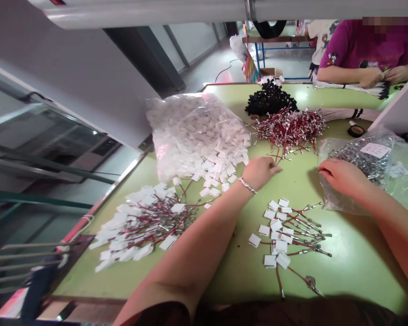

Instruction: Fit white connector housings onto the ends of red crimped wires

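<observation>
My left hand, with a bracelet on the wrist, reaches to the near edge of a heap of red wires with metal ends; its fingers are curled at the loose wires there, and what they pinch is hidden. My right hand lies on a clear bag of small metal parts, fingers bent over the plastic. In front of me lies a small group of red wires fitted with white plastic housings.
A large clear bag spills white housings at centre left. A bigger pile of finished wired housings lies at the left table edge. Black wires sit further back. A person in a magenta shirt works across the green table.
</observation>
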### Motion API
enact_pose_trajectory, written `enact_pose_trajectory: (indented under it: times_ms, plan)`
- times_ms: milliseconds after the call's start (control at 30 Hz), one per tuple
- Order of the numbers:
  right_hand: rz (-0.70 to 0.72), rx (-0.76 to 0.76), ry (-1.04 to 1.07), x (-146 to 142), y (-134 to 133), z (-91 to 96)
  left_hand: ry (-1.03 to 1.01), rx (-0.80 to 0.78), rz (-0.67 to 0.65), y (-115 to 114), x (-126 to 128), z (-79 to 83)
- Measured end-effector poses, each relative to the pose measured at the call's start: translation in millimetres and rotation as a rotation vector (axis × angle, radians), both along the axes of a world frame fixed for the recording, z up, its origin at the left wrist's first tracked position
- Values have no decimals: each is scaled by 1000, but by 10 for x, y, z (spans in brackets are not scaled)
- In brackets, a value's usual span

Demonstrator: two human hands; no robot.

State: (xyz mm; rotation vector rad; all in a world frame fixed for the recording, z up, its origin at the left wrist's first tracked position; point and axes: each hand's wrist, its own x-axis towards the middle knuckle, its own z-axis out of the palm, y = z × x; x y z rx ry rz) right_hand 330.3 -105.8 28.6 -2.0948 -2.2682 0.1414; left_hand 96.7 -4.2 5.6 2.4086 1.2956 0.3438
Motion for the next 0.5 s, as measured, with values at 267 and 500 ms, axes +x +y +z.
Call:
enact_pose_trajectory:
  times_ms: [267,500]
  plan:
    - [2,-10,13,3,-3,10,-243,-37,-148,-35,-80,85]
    - [11,35,252,-120,-23,-27,145,185,-439,-14,-11,-49]
